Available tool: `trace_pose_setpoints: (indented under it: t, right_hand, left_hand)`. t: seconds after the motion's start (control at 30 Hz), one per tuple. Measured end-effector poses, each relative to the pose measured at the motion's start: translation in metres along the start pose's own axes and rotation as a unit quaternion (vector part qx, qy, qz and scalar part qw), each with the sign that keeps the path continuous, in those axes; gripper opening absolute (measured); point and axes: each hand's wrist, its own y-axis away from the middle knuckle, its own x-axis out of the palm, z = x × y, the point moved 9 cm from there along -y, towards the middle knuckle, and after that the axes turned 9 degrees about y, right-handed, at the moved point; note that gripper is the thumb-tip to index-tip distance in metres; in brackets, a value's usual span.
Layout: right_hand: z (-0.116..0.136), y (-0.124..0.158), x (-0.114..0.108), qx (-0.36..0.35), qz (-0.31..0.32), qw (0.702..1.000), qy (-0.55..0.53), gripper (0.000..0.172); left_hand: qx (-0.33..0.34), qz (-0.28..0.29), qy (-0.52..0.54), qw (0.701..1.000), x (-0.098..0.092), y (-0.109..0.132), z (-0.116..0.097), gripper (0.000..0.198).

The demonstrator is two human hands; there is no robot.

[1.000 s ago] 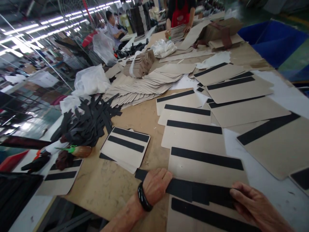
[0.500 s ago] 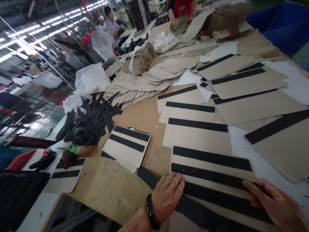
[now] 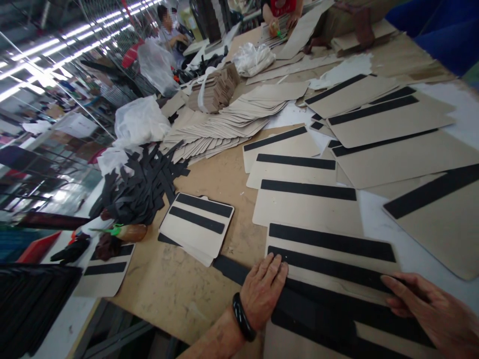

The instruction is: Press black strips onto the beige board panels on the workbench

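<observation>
My left hand (image 3: pixel 263 289), with a dark bangle at its wrist, lies palm down. Its fingertips rest on the left end of the second black strip (image 3: pixel 329 263) on a beige board (image 3: pixel 299 240). At that strip's right end, my right hand (image 3: pixel 426 301) pinches the edge between thumb and fingers. Another black strip (image 3: pixel 359 243) runs above it on the same board. More dark strips (image 3: pixel 318 309) lie below and under my hands, partly hidden.
Overlapping boards with single strips (image 3: pixel 307 207) spread beyond and to the right (image 3: pixel 441 224). At left are a small stack of two-strip boards (image 3: pixel 198 239), a pile of loose black strips (image 3: pixel 138 187) and a green-tipped bottle (image 3: pixel 130 232). Fanned plain boards (image 3: pixel 224 127) lie farther back; a co-worker (image 3: pixel 282 10) stands beyond.
My left hand has slid slightly up, so its fingertips now reach the second strip's left end. My right hand still pinches the other end. The view has shifted a little.
</observation>
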Motion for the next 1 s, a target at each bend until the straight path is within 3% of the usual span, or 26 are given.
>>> trace_pose_setpoints:
  t: [0.3,0.57,0.8,1.0]
  right_hand:
    - [-0.007,-0.003,0.0,0.002,-0.005,0.999,0.054,0.044]
    - [-0.011,-0.004,0.003,0.008,0.014,1.0,0.015,0.05]
    - [0.024,0.014,0.003,-0.101,-0.023,0.992,0.074,0.038]
    - [0.04,0.022,0.0,-0.091,-0.025,0.988,0.126,0.026]
  left_hand:
    - [0.007,0.004,0.0,1.0,0.005,0.0,0.0,0.042]
    - [0.005,0.008,0.002,1.0,0.006,0.001,0.003,0.042]
    - [0.016,-0.028,-0.004,0.999,0.001,-0.004,0.006,0.047]
    - [0.046,-0.018,-0.041,0.998,0.006,-0.005,0.006,0.055]
